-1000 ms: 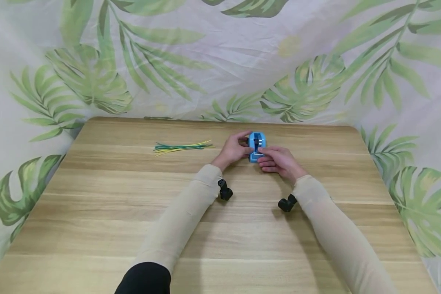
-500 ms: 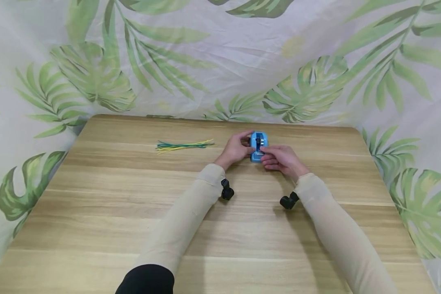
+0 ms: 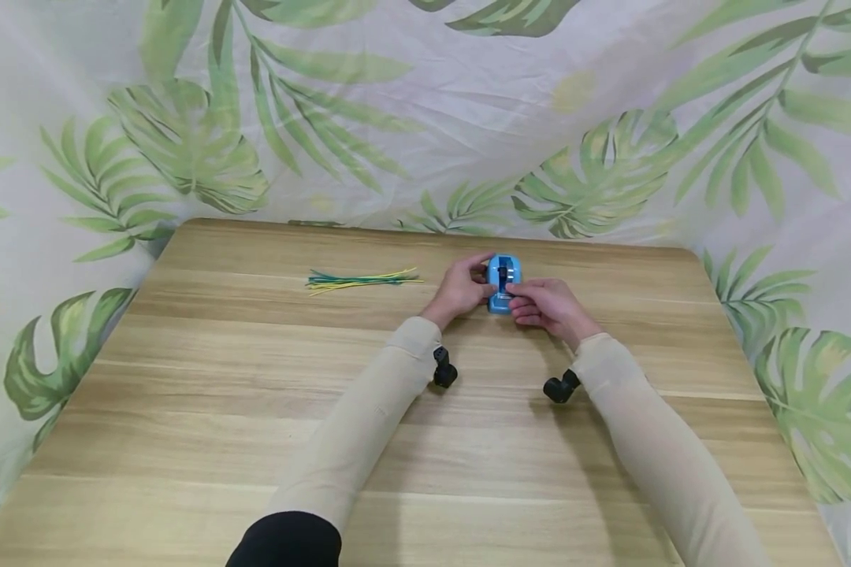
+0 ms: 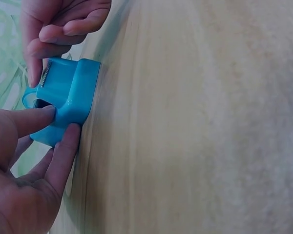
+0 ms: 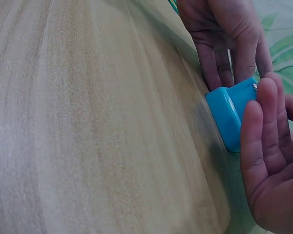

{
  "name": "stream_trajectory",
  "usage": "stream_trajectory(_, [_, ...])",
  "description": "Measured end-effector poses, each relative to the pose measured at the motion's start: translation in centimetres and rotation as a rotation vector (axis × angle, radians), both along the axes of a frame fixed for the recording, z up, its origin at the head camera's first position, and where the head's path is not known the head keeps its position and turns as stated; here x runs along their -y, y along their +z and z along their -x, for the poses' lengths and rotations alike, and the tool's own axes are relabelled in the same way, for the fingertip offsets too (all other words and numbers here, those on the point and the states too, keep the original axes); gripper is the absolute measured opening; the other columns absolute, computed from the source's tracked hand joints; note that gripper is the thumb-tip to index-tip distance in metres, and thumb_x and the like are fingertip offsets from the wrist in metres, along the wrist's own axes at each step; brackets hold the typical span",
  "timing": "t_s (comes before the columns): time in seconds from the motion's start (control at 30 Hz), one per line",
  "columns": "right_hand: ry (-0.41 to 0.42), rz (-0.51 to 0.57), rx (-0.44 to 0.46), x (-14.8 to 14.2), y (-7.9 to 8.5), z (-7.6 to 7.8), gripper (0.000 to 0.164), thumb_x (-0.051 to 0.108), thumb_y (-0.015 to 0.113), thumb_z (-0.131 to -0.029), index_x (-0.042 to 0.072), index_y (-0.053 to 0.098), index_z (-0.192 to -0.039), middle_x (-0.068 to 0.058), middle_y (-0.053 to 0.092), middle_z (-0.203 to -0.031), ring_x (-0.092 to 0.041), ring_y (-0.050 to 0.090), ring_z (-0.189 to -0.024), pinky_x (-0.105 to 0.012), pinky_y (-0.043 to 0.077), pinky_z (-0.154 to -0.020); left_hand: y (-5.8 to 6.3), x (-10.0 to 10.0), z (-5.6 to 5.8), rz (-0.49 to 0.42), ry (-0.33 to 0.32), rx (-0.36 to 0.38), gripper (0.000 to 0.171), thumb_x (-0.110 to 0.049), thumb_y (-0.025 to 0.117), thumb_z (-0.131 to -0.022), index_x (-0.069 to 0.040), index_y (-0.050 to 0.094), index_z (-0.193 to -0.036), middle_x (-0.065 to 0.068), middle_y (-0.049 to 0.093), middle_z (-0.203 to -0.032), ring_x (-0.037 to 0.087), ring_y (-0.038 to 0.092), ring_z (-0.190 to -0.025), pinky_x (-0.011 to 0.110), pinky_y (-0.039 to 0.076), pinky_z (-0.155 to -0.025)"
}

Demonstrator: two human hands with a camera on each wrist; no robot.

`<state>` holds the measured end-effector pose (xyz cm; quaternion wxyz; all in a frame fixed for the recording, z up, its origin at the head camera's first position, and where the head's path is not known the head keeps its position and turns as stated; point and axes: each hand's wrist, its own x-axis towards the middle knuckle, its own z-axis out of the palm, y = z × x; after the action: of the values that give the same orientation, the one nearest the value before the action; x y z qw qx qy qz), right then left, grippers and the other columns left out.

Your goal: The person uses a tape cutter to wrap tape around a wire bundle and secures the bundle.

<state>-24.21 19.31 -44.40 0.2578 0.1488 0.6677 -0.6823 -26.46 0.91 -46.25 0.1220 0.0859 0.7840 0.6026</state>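
A small blue tape dispenser (image 3: 499,303) with a serrated cutter stands upright on the table near its back edge. My left hand (image 3: 461,289) grips its left side; in the left wrist view the thumb lies over the opening and the fingers press the side wall of the dispenser (image 4: 80,92). From the right, my right hand (image 3: 548,305) reaches in, its thumb and forefinger at the opening beside the cutter. Whether they pinch tape is too small to see. Its other fingers (image 5: 254,129) lie alongside the dispenser (image 5: 224,114) in the right wrist view.
Left of the hands, a loose bundle of green and yellow twist ties or thin wires (image 3: 362,279) lies on the wooden table (image 3: 255,378). A leaf-printed cloth (image 3: 369,110) hangs behind the table's back edge.
The head view has shifted slightly, so everything appears a little farther right. Both hands stay at the dispenser with no clear movement against it.
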Motion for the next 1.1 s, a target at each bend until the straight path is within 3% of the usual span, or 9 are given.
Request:
stream_trajectory(0.37, [-0.017,0.011,-0.027,0.18,0.06,-0.12,0.017,0.016,0.065,-0.1,0.001,0.059,-0.107,-0.001,0.066,-0.07,-0.01,0.064,-0.059,-0.024,0.057,-0.059,-0.25,-0.15,0.03,0.019,0.013,-0.022,0.065,0.009,0.069,-0.09,-0.009,0.049,-0.149,0.021,0.057,-0.13,0.028,0.062,-0.108,0.028,0.059,-0.075])
stream_trajectory(0.63, [0.001,0.003,-0.053,-0.04,0.23,-0.15,0.013,0.016,0.065,-0.1,0.003,0.063,-0.099,-0.001,0.066,-0.071,-0.01,0.064,-0.06,-0.024,0.057,-0.06,-0.21,-0.12,-0.16,0.027,0.016,-0.021,0.063,0.006,0.067,-0.092,-0.009,0.047,-0.15,0.019,0.057,-0.131,0.028,0.061,-0.109,0.029,0.059,-0.075])
stream_trajectory(0.87, [0.018,-0.013,-0.053,0.17,0.6,-0.45,0.017,0.016,0.065,-0.1,0.0,0.06,-0.103,-0.001,0.065,-0.07,-0.01,0.062,-0.06,-0.024,0.056,-0.061,-0.3,-0.02,-0.45,0.043,0.027,-0.008,0.063,0.005,0.068,-0.093,-0.01,0.047,-0.15,0.018,0.057,-0.132,0.027,0.06,-0.11,0.029,0.059,-0.076])
stream_trajectory(1.1, [-0.014,0.021,-0.069,0.02,0.84,-0.12,0.015,0.017,0.066,-0.099,0.002,0.062,-0.099,0.0,0.065,-0.069,-0.01,0.062,-0.058,-0.023,0.055,-0.058,-0.18,-0.11,-0.21,0.053,0.024,-0.017,0.062,0.003,0.068,-0.093,-0.01,0.047,-0.15,0.018,0.056,-0.133,0.027,0.059,-0.111,0.03,0.058,-0.076])
